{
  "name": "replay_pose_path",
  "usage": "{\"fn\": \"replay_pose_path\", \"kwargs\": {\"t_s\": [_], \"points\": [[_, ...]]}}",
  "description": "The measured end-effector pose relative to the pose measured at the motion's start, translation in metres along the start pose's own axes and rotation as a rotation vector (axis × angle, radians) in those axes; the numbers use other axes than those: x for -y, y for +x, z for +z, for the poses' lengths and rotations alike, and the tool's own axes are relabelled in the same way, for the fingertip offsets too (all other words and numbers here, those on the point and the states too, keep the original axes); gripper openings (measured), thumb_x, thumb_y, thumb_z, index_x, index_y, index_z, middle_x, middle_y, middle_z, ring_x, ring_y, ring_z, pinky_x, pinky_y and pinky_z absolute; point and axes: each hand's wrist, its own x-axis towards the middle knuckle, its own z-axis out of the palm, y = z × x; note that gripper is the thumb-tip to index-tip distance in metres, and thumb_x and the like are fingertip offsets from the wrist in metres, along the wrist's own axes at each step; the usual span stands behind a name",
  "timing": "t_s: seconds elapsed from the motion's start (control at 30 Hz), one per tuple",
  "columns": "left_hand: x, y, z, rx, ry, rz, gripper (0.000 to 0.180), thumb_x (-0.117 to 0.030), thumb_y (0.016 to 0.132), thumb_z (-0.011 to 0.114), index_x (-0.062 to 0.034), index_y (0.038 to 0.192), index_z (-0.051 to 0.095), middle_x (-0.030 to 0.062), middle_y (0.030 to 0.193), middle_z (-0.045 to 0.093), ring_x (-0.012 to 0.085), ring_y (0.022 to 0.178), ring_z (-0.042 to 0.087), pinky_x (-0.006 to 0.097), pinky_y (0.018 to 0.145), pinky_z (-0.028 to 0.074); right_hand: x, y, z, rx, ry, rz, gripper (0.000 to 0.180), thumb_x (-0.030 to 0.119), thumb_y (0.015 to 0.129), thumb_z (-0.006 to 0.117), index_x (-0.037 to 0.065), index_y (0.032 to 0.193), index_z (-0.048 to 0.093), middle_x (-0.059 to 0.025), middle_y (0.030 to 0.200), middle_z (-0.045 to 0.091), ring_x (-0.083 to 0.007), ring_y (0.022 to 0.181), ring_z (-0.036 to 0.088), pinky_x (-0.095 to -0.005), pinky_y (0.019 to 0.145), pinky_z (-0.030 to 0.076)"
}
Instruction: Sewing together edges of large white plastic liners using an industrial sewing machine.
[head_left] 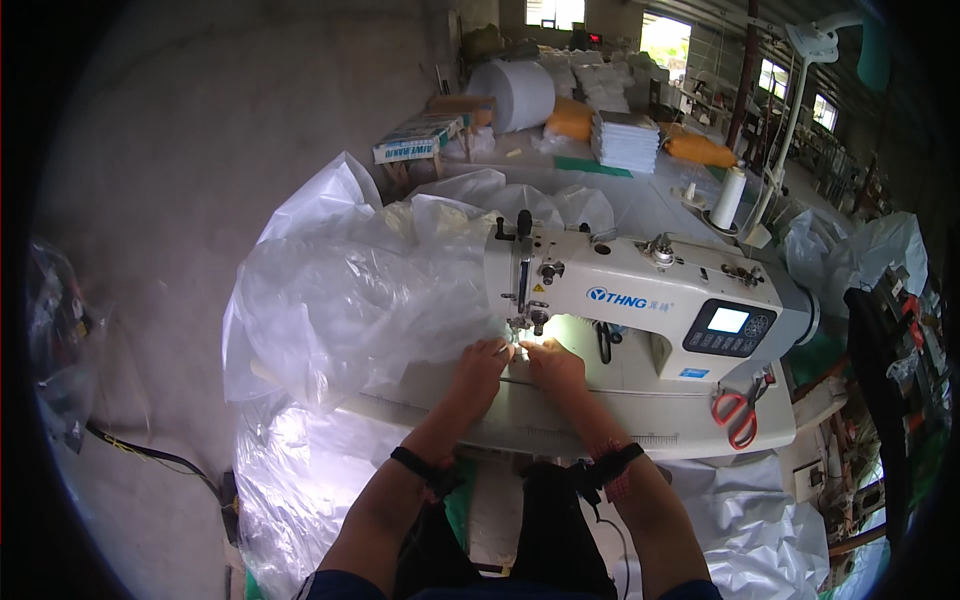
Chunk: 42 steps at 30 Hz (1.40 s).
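A white sewing machine stands before me, its lamp lighting the spot under the needle. Right at the needle, my left hand and my right hand almost meet, with fingers pinched together. Whatever lies between their fingertips is too small and too brightly lit to make out. Clear plastic sheeting is heaped to the left of the needle and hangs down over the table's left side. Red-handled scissors lie on the machine bed at the right, away from both hands.
A white thread cone stands behind the machine. More plastic sheeting hangs at the near right. Farther back are a large white roll, a stack of white sheets, orange sacks and a carton.
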Motion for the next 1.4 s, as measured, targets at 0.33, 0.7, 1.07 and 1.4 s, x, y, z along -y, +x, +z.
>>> {"fn": "replay_pose_path", "kwargs": {"t_s": [0.33,0.7,1.07,1.4], "points": [[0.009,0.007,-0.002,0.063,-0.006,-0.009,0.034,-0.003,0.08,0.048,-0.0082,0.111,0.059,0.0077,0.114,0.055,0.0288,0.105,0.05,0.039,0.091,0.04,0.011,-0.009,0.004,-0.074,-0.18,-0.085,0.035,0.013,0.079,0.052,0.022,0.111,0.062,-0.0085,0.088,0.058,-0.0243,0.06,0.061,-0.0357,0.052,0.05],[0.019,0.01,0.01,-0.062,-0.168,-0.103,0.033,0.001,0.077,0.046,-0.003,0.107,0.062,0.0101,0.109,0.06,0.0314,0.102,0.053,0.038,0.09,0.043,0.012,-0.008,0.006,-0.043,-0.247,-0.017,0.034,0.016,0.078,0.052,0.02,0.109,0.064,-0.0099,0.086,0.06,-0.0241,0.061,0.062,-0.036,0.054,0.05],[0.046,-0.011,-0.015,-0.029,0.277,-0.019,0.027,-0.017,0.081,0.05,-0.0097,0.106,0.059,0.0108,0.107,0.059,0.028,0.1,0.055,0.043,0.084,0.042,0.012,-0.01,0.001,-0.042,-0.188,0.0,0.029,0.021,0.081,0.049,0.02,0.106,0.064,-0.0114,0.079,0.06,-0.0272,0.063,0.062,-0.0409,0.055,0.049],[0.114,-0.116,-0.139,-0.204,0.472,-0.182,0.01,-0.013,0.076,0.055,-0.007,0.084,0.057,0.0137,0.074,0.06,0.0321,0.078,0.056,0.044,0.07,0.043,0.064,-0.106,-0.001,0.109,0.854,0.24,0.027,0.017,0.085,0.054,0.013,0.109,0.064,-0.0075,0.068,0.062,-0.0145,0.053,0.056,-0.0291,0.052,0.046]]}}
